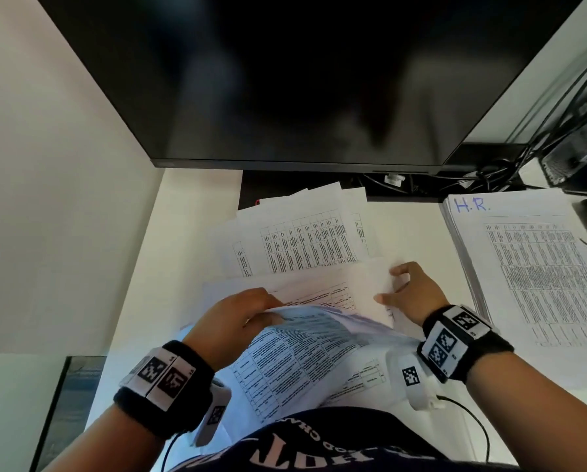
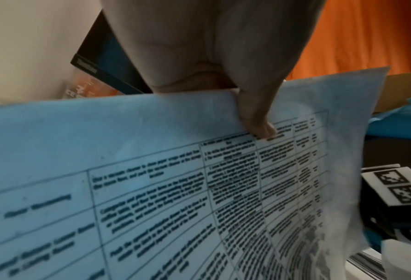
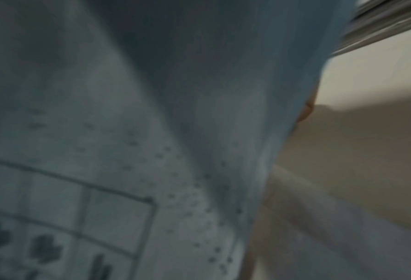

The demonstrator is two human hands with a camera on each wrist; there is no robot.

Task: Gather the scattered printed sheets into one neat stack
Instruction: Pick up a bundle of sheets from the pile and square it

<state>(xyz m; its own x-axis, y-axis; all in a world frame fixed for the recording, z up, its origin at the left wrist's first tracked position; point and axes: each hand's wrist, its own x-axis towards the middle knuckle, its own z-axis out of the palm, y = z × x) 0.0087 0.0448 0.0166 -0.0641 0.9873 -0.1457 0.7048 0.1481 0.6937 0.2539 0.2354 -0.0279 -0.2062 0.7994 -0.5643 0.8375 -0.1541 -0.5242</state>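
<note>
Several printed sheets with tables lie fanned out on the white desk (image 1: 186, 212) under the monitor; the far ones (image 1: 302, 247) overlap at different angles. My left hand (image 1: 268, 310) grips the top edge of a curved, lifted sheet (image 1: 302, 349), and in the left wrist view its thumb (image 2: 257, 121) presses on the printed side of that sheet (image 2: 152, 189). My right hand (image 1: 392, 284) pinches the right edge of a mostly white sheet (image 1: 319, 287) lying just beyond it. The right wrist view is blurred, filled by a sheet (image 3: 128, 151) close to the lens.
A thick paper stack marked "H.R." (image 1: 537, 267) lies on the right of the desk. A dark monitor (image 1: 302, 80) hangs over the back, with cables (image 1: 489, 175) behind it. A wall runs along the left.
</note>
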